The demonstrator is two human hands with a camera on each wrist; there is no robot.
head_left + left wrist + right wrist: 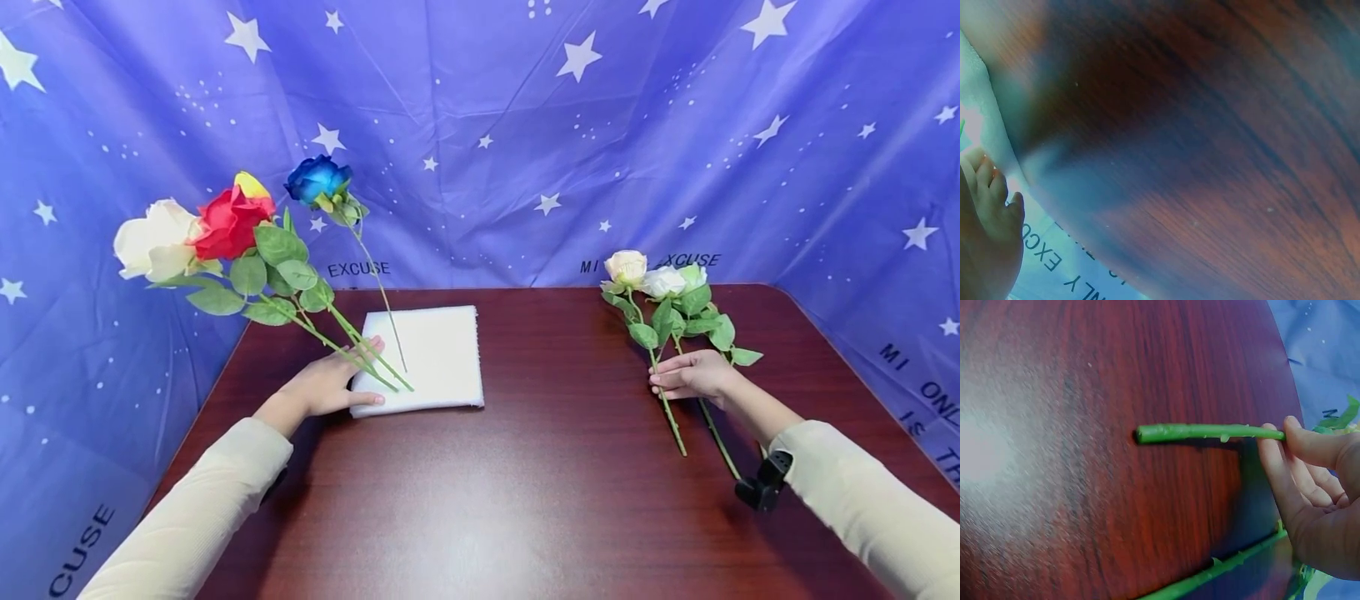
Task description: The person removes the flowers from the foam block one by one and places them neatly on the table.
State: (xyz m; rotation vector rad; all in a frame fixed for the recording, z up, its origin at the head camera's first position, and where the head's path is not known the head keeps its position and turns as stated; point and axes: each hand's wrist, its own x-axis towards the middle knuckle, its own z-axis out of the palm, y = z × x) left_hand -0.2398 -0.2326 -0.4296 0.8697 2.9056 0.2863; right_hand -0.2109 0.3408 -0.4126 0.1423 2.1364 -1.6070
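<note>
My left hand (326, 385) rests at the left edge of a white foam block (446, 358), thumb and fingers spread apart. Rising from the foam and leaning left are a cream rose (157, 242), a red rose (232, 223) with a yellow bloom (251, 185) partly behind it, and a blue rose (318, 179) on a thin stem. At the right, my right hand (697, 375) pinches the green stem of a pale peach rose (626, 267) between thumb and fingers. The right wrist view shows the cut end of this stem (1191, 432) pointing away from the hand.
Beside the peach rose lie white roses (666, 283) with green leaves; one stem (718, 437) runs under my right wrist. The dark wooden table (525, 500) has rounded back corners. A blue star-patterned curtain (480, 200) hangs behind and at both sides.
</note>
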